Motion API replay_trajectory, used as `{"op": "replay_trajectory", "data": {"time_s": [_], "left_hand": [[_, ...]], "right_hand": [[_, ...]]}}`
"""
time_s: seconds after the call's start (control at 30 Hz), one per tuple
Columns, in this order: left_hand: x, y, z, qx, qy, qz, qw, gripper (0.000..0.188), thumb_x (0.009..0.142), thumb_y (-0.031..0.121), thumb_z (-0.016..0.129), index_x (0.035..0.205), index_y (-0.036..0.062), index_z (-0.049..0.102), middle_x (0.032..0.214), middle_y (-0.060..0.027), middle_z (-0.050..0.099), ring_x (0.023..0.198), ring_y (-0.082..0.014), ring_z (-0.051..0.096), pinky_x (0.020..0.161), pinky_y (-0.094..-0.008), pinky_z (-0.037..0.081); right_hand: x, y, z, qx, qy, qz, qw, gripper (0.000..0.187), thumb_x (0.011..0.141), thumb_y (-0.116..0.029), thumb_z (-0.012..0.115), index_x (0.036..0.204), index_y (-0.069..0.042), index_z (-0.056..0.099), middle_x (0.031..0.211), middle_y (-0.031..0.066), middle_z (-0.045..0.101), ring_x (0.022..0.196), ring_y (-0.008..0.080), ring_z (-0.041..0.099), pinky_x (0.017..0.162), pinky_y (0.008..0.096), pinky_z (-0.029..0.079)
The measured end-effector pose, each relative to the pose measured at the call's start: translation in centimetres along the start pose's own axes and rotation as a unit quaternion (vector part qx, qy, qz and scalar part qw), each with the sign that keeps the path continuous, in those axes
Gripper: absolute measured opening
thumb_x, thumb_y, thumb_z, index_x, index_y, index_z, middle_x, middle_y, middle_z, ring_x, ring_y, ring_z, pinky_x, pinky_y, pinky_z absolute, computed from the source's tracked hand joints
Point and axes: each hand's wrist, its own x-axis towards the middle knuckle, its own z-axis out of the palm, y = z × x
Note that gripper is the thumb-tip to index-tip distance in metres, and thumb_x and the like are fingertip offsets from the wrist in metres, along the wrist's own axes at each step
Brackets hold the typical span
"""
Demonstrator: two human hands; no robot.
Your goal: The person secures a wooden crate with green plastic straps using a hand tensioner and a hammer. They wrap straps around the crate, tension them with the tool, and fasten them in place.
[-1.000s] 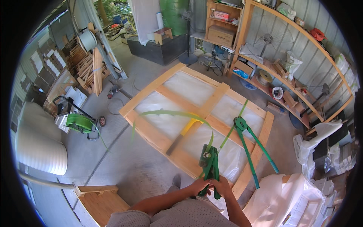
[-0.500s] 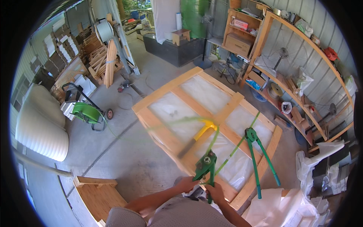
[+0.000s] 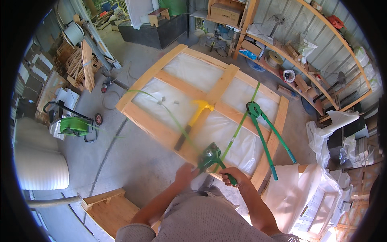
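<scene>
A green strapping tensioner (image 3: pixel 209 157) sits at the near edge of a wooden crate (image 3: pixel 260 177). My left hand (image 3: pixel 186 174), slightly blurred, closes on the tensioner's left side. Its lever handle (image 3: pixel 225 171) is wrapped by my right hand (image 3: pixel 235 176), out to the right. A green strap (image 3: pixel 236 133) runs across the crate, while a loose strap end (image 3: pixel 171 114) arcs over it to the left. On the slats lies a hammer (image 3: pixel 195 119) with a yellow head and dark grip. A green long-handled strap sealer (image 3: pixel 254 111) rests further right, handles spread toward me.
A green strap reel on a wheeled cart (image 3: pixel 75 126) stands left, near a white foam roll (image 3: pixel 42 165). A wooden pallet piece (image 3: pixel 117 211) lies at lower left. Wrapped goods (image 3: pixel 290 193) are at my right. Shelving with fans (image 3: pixel 278 56) lines the right wall.
My right hand has swung the tensioner's lever out to the right, away from my left hand. The loose strap end has shifted. My view has tilted, so the crate appears higher and further left.
</scene>
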Motion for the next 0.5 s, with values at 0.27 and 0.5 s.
{"op": "replay_trajectory", "data": {"time_s": [0.27, 0.5], "left_hand": [[5.8, 4.4, -1.5, 0.139, 0.16, 0.257, 0.943, 0.031, 0.075, 0.027, 0.071, 0.094, 0.0046, 0.061, 0.093, -0.0102, 0.061, 0.096, -0.0296, 0.057, 0.092, -0.0443, 0.04], [7.9, 4.7, -1.0, 0.236, 0.016, 0.279, 0.931, 0.033, 0.079, 0.034, 0.069, 0.096, 0.0067, 0.06, 0.08, -0.0092, 0.061, 0.081, -0.0272, 0.059, 0.081, -0.0406, 0.043]], "right_hand": [[-0.1, 0.8, -0.2, 0.004, 0.009, -0.006, 1.0, 0.017, 0.087, -0.017, 0.061, 0.077, -0.003, 0.056, 0.057, 0.0012, 0.047, 0.042, 0.0105, 0.042, 0.037, 0.0247, 0.028], [0.6, 2.6, -0.6, -0.001, 0.026, -0.049, 0.998, 0.016, 0.089, -0.016, 0.06, 0.082, -0.002, 0.055, 0.057, -0.0014, 0.042, 0.043, 0.0093, 0.037, 0.038, 0.0241, 0.027]]}}
